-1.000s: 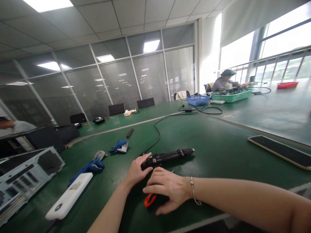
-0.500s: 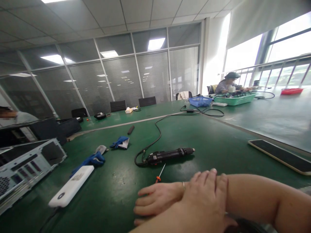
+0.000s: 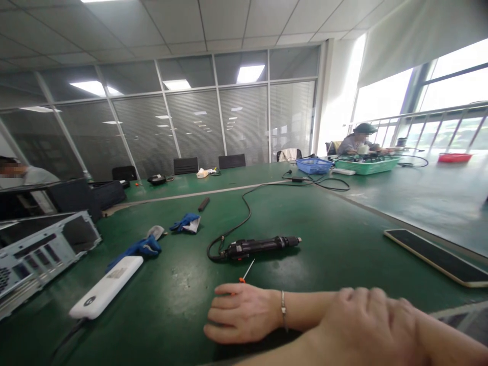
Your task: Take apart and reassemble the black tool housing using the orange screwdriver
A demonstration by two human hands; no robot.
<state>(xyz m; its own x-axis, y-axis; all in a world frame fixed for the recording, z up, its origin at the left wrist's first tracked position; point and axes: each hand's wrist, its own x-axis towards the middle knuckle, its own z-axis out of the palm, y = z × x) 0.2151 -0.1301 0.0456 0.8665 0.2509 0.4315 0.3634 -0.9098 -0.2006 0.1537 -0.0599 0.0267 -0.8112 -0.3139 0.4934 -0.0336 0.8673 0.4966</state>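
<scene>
My right hand lies palm down on the green table, fingers stretched out to the left and slightly apart, a bracelet at its wrist. My left hand is wrapped over the right forearm. Just beyond the right hand is a small screwdriver with an orange handle and thin metal shaft; most of its handle is hidden by the hand. Farther back, a black electric screwdriver lies on its side, tip to the right, its cable running off behind.
A white power strip-like block, blue gloves and a metal computer case are on the left. On the right lies a phone-like slab. Blue and green baskets stand far back, near a seated person.
My left hand has slid from near the right wrist up the forearm, uncovering the bracelet. The right hand still rests on the table. The view has shifted slightly.
</scene>
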